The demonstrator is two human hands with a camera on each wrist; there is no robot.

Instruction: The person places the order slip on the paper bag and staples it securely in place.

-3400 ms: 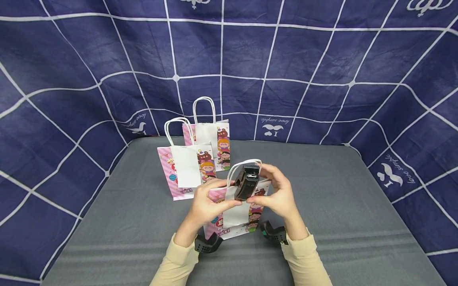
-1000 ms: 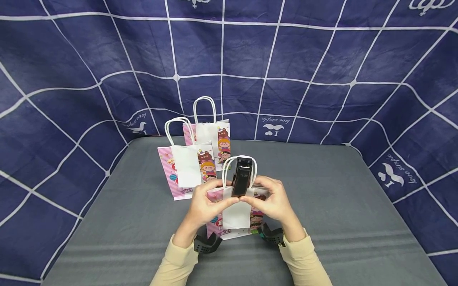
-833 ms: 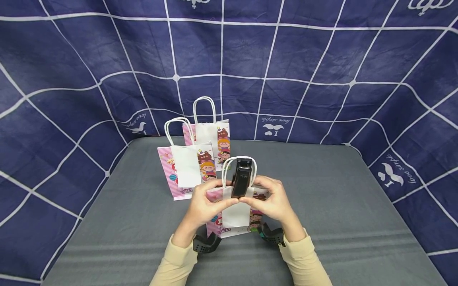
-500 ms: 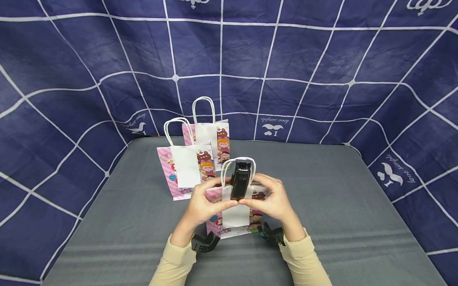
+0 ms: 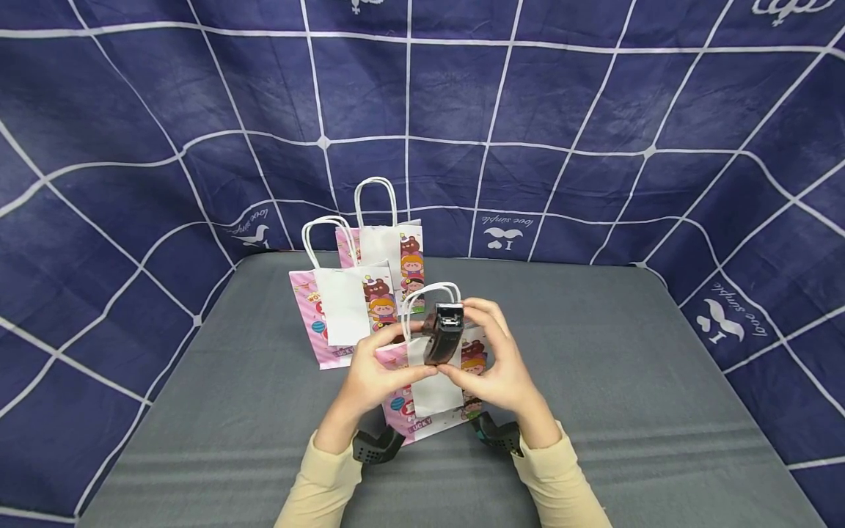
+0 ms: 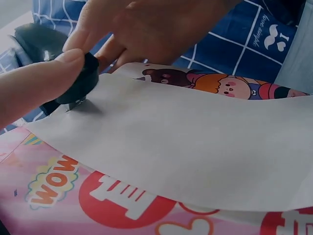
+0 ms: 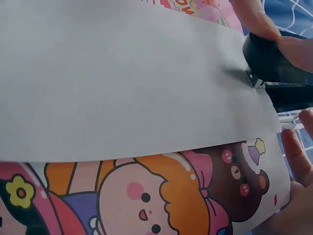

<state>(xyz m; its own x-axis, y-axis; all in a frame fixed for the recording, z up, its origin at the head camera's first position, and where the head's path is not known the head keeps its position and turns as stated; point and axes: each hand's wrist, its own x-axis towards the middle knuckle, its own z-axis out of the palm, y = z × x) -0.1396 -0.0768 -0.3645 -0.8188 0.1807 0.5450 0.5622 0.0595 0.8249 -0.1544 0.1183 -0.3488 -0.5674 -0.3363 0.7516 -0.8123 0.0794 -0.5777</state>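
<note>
A black stapler (image 5: 446, 334) straddles the top edge of the nearest pink gift bag (image 5: 396, 403), its head over a white paper sheet (image 5: 437, 396) on the bag's front. The left hand (image 5: 371, 370) and right hand (image 5: 503, 363) grip it from either side, thumbs on the near end and fingers reaching behind the bag. In the left wrist view, a thumb presses the head of the stapler (image 6: 85, 85) close over the sheet. The right wrist view shows both thumbs on the stapler (image 7: 274, 61), with its lower arm behind the paper's edge. White rope handles stand up beside it.
Two similar gift bags with white sheets stand to the left: a nearer bag (image 5: 346, 315) and another bag (image 5: 389, 257) behind it. All rest on a grey cloth-covered table (image 5: 594, 367). A blue checked curtain (image 5: 561, 110) hangs around the back and sides.
The stapler and the bag's top have tilted, with the stapler's far end leaning right. The right hand's fingers have risen. Both hands keep their hold, and the other bags stay put.
</note>
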